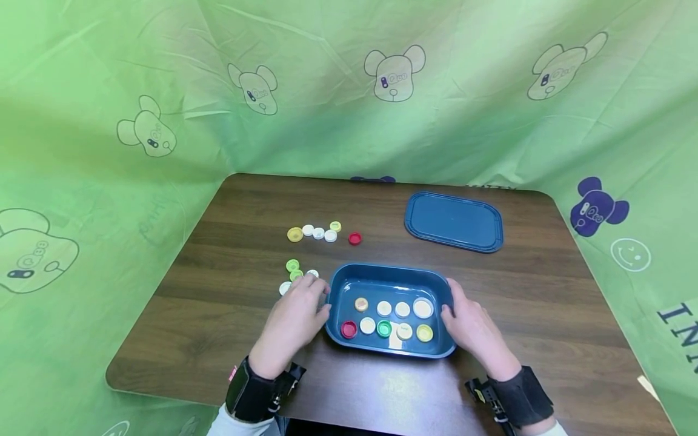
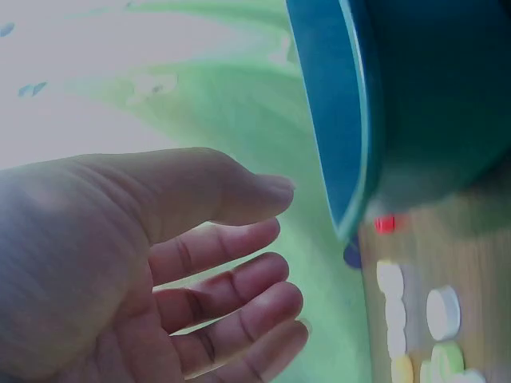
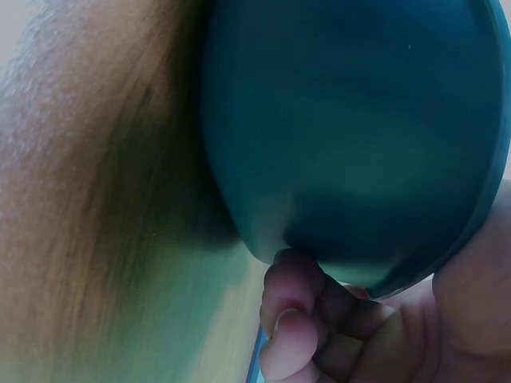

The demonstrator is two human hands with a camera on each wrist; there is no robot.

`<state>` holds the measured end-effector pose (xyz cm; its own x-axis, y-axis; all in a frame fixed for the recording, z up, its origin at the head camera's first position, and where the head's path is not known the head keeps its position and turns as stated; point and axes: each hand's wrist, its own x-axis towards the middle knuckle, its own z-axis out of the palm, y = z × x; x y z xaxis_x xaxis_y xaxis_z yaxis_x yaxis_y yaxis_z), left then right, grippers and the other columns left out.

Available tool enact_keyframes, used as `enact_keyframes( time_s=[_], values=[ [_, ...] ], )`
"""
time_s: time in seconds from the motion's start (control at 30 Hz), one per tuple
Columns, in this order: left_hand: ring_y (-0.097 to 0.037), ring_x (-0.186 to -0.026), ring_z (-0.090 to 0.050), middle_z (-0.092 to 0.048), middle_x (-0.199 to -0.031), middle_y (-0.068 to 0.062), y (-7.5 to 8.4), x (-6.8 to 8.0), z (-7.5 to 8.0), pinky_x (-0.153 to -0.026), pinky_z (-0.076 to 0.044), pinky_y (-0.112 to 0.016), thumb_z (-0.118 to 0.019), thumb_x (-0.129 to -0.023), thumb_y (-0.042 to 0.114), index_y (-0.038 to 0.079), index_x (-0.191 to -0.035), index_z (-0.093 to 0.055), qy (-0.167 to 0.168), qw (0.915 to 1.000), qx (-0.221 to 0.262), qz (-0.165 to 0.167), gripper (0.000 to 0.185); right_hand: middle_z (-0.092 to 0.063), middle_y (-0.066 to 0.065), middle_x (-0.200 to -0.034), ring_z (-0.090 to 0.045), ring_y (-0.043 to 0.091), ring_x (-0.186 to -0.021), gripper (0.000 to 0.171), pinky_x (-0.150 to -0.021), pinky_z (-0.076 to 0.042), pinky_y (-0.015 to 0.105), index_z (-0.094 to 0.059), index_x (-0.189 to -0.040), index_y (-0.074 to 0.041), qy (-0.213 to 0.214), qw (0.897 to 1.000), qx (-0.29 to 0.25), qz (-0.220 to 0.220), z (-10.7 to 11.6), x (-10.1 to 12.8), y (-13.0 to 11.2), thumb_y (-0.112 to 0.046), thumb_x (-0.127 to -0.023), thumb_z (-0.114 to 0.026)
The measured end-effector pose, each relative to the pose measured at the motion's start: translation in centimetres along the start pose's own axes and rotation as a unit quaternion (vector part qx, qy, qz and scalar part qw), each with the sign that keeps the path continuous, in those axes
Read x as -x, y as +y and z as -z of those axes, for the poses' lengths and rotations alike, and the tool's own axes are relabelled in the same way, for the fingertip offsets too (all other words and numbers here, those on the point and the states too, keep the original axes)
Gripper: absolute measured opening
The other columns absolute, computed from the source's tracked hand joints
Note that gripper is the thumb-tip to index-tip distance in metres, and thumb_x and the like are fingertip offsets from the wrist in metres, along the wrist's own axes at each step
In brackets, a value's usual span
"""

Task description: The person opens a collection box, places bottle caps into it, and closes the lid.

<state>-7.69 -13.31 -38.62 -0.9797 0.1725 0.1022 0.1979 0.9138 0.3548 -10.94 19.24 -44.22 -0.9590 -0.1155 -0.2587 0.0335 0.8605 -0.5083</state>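
A blue rectangular tray (image 1: 389,277) sits near the front of the table with two rows of round plastic caps in it, among them a red cap (image 1: 348,329), a green cap (image 1: 384,328) and a yellow cap (image 1: 425,332). My right hand (image 1: 475,327) grips its right end, thumb over the rim and fingers curled against the outer wall (image 3: 359,144) in the right wrist view. At the left end, my left hand (image 1: 294,318) has relaxed fingers. The left wrist view shows that hand (image 2: 192,263) apart from the tray's rim (image 2: 359,120), with nothing held.
Beyond the tray at the back right lies a flat blue lid (image 1: 454,221). Loose caps form a back group with a yellow cap (image 1: 295,234), white caps and a red cap (image 1: 355,238). Green caps (image 1: 292,265) and white caps lie beside my left hand. Green cloth (image 1: 327,139) hangs behind the table.
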Motion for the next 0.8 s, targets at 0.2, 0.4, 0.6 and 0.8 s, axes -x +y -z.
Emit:
enact_keyframes(
  time_s=[0.2,0.4,0.6,0.8],
  values=[
    [-0.025,-0.098,-0.055,-0.061,-0.102,-0.006,-2.9,-0.5,0.3,-0.079,-0.053,-0.042,-0.079,-0.085,0.015,0.007,-0.108,-0.069,-0.008,0.9985,-0.007,0.053,0.026,-0.050,0.040,-0.136,-0.068,0.041,-0.099,0.064,-0.081,-0.056,0.057,-0.022,-0.156,0.002,0.003,1.000,0.001,0.001,0.0,0.0,0.0,-0.015,-0.102,-0.052],
    [-0.030,-0.102,-0.052,-0.059,-0.107,-0.012,-5.8,-1.0,-0.6,-0.083,-0.049,-0.046,-0.078,-0.084,0.014,0.003,-0.112,-0.066,-0.030,0.9968,0.000,0.074,0.032,-0.049,0.040,-0.137,-0.067,0.043,-0.101,0.064,-0.081,-0.056,0.057,-0.021,-0.156,0.002,0.003,1.000,0.003,0.001,0.0,0.1,0.0,-0.014,-0.102,-0.051],
    [-0.036,-0.104,-0.052,-0.059,-0.111,-0.019,-8.2,-1.7,-2.0,-0.087,-0.048,-0.048,-0.077,-0.082,0.010,-0.002,-0.113,-0.065,-0.017,0.9966,-0.002,0.080,0.035,-0.049,0.040,-0.137,-0.067,0.044,-0.102,0.064,-0.082,-0.056,0.058,-0.022,-0.156,0.002,0.006,1.000,0.004,0.006,0.1,0.0,0.0,-0.015,-0.102,-0.052],
    [-0.038,-0.100,-0.053,-0.059,-0.107,-0.021,-9.1,-1.9,-2.8,-0.085,-0.047,-0.048,-0.076,-0.080,0.008,-0.005,-0.113,-0.063,-0.032,0.9950,0.009,0.094,0.037,-0.049,0.039,-0.138,-0.065,0.046,-0.105,0.064,-0.085,-0.054,0.060,-0.022,-0.156,0.001,0.004,1.000,0.005,0.005,0.0,0.1,0.0,-0.015,-0.102,-0.052]
  ],
)
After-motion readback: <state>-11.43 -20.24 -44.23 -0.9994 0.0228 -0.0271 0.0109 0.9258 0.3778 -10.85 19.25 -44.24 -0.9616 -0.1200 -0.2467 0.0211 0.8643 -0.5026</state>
